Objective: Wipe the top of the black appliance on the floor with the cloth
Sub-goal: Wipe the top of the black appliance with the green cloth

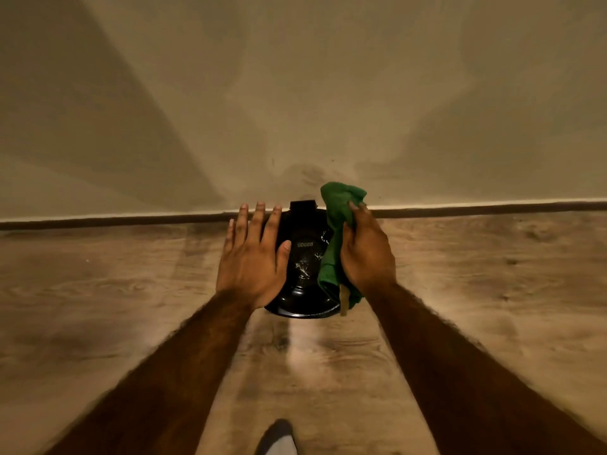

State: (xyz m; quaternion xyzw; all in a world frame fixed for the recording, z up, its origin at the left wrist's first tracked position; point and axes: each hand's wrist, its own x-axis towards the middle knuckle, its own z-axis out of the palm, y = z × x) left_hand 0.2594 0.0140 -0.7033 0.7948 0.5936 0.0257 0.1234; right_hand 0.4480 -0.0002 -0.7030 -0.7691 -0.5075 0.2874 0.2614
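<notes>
**Two hands at a black floor appliance, green cloth in the right**

Left hand (pixel 253 257): lying flat with fingers spread and extended, palm down, covering the left part of the appliance's top. The thumb is reaching toward the centre of the lid, its tip sitting just left of the small printed label. Nothing is being held in it. Whether the palm is pressing on the surface or hovering just above it cannot be told.

Right hand (pixel 366 254): closing around a green cloth (pixel 336 224), fingers curled over the fabric at the right edge of the appliance. The cloth is bunching above the fingertips, rising in front of the wall, and trailing down below the heel of the hand, where a pale tag is hanging from it. The fabric is lying against the right side of the lid.

Black appliance (pixel 303 280): standing on the floor between the two hands, close against the skirting. Its top is rounded and glossy, showing whitish specks and smears near the centre and upper right. A squared black part is projecting at its far edge.

Wooden floor (pixel 476 290): pale grain-patterned boards, running under the appliance and both forearms.

Skirting (pixel 492 210): a dark strip with a light upper edge, meeting the floor just behind the appliance.

Wall (pixel 295 93): plain, beige, carrying soft shadows.

Foot (pixel 277 438): a grey-covered toe showing at the bottom edge, well apart from the appliance.
</notes>
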